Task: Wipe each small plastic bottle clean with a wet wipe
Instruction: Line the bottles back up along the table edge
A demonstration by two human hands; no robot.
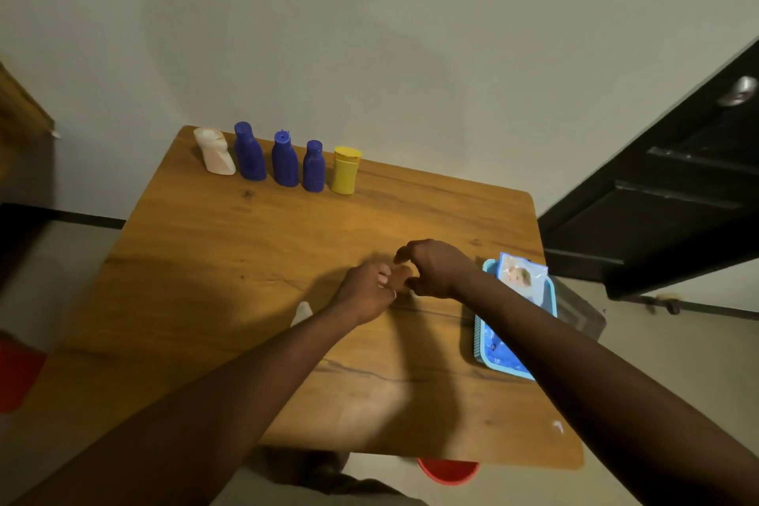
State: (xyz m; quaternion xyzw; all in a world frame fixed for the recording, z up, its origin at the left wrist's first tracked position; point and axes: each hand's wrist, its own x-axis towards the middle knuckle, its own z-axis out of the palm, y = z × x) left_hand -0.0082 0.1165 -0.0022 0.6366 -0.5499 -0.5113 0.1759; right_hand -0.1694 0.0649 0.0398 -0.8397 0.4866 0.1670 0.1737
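Left hand and right hand above wooden table, each grip tight around one small tan item

Five little bottles stand in a row at the far left of the table: a whitish one that leans, three blue ones getting shorter left to right, then a yellow one. All capped. The wet wipe pack sits way over on the right.

Bottles behind; pack perhaps in tray
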